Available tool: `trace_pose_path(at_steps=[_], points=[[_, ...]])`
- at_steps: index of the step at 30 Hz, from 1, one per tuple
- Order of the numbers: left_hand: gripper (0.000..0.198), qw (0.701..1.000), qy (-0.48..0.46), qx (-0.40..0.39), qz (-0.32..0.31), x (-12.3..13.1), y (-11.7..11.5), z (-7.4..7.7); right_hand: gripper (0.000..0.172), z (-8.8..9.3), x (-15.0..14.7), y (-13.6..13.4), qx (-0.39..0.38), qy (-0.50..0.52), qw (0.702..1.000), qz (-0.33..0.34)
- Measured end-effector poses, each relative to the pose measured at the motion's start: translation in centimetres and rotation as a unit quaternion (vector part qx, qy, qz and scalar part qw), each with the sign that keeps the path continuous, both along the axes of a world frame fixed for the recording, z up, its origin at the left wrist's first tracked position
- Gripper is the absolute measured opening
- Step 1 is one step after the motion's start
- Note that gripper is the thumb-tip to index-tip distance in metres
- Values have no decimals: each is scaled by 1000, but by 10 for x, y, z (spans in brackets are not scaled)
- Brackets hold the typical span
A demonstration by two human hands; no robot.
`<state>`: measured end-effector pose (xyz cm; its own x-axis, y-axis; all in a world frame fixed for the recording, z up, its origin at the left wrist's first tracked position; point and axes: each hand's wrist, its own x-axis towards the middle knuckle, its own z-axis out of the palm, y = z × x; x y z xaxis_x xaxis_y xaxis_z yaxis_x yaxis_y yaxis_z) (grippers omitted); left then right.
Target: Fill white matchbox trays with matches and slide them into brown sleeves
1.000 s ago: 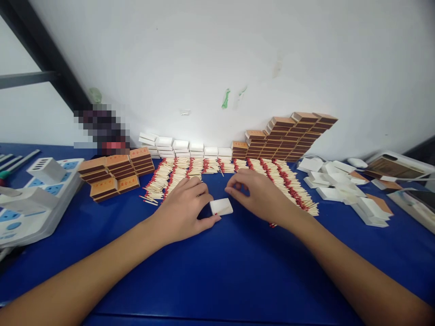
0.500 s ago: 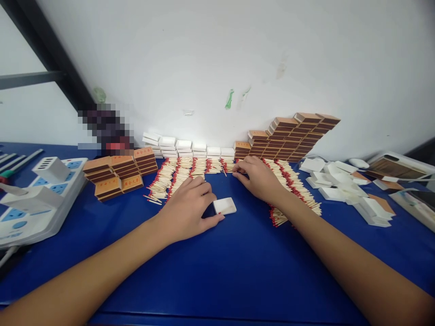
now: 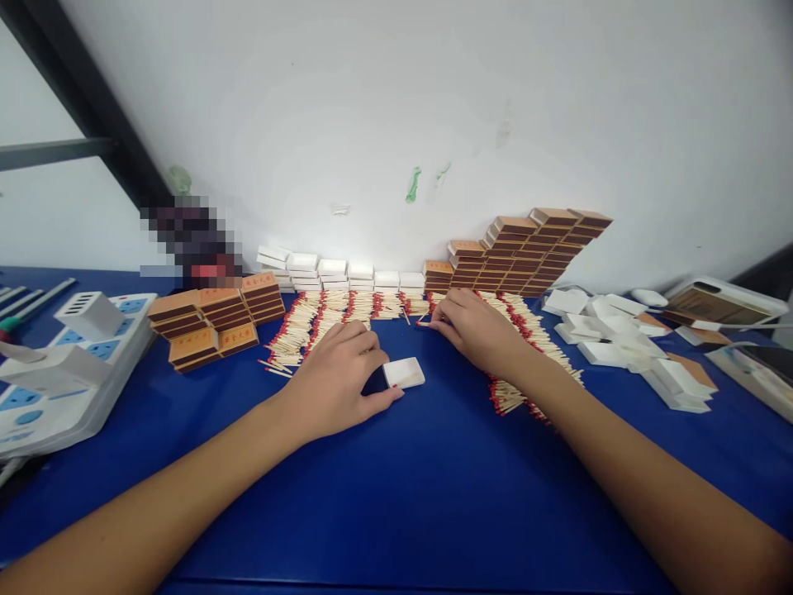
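Note:
My left hand rests on the blue table, fingers curled around the left edge of a small white matchbox tray lying flat. My right hand reaches farther back to the row of red-tipped matches. Its fingertips are pinched on a match at the row's near edge. More matches fan out under and to the right of that wrist.
Brown matchbox sleeves are stacked at the left and in a stepped pile against the wall. White trays line the wall; loose trays lie right. A white power strip sits far left.
My right hand left the white tray, went back to the match row and pinched a match there. My left hand stayed on the tray.

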<state>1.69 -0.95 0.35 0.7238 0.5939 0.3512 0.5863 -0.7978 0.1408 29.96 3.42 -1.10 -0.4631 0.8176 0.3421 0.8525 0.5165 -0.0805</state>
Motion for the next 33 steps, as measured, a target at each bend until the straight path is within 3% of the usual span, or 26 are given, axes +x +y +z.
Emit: trace_pose_path(at_steps=[12, 20, 33], points=[[31, 1000, -8, 11, 19, -3, 7, 0, 12, 27, -33, -63, 7, 39, 996, 80], [28, 999, -21, 27, -17, -2, 6, 0, 13, 18, -44, -68, 1, -14, 996, 92], [28, 998, -30, 36, -38, -3, 5, -2, 6, 16, -44, -70, -44, 8, 996, 77]])
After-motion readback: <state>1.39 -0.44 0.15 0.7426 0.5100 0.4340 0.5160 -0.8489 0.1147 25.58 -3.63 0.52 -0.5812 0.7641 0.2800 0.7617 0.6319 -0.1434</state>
